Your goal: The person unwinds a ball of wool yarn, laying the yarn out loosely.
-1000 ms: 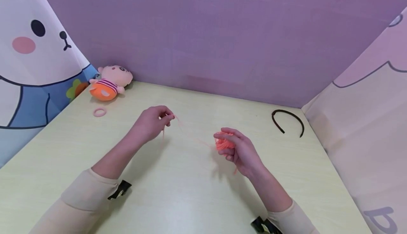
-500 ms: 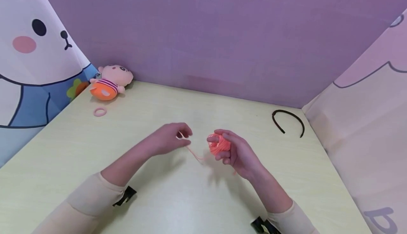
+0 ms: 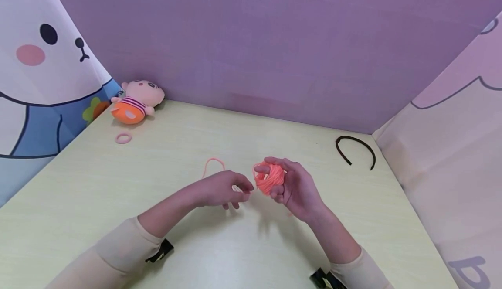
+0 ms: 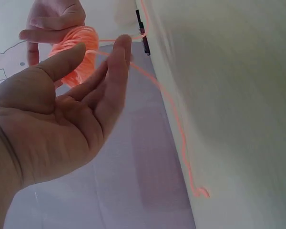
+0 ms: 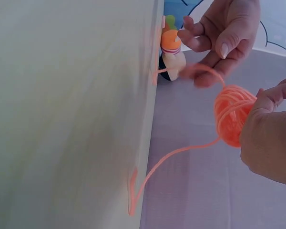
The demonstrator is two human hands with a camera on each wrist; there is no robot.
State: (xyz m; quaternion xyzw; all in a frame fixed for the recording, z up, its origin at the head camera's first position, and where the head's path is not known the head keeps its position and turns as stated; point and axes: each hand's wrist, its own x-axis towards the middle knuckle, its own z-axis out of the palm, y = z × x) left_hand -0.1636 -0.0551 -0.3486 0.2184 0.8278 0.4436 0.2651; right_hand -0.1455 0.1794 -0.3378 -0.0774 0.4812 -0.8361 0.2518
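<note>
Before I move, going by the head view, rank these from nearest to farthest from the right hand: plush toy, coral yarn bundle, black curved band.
1. Coral yarn bundle: held in the right hand.
2. Black curved band: on the table, beyond the hand toward the right.
3. Plush toy: at the table's far left corner.

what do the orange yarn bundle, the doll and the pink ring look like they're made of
Orange yarn bundle: spun fibre, maybe acrylic or wool, with a soft matte look; thin flexible strands are wound together.
Doll: probably stuffed fabric, matte, judging by its padded, rounded shape.
Pink ring: possibly plastic or fabric; too small to tell, though it looks smooth.
</note>
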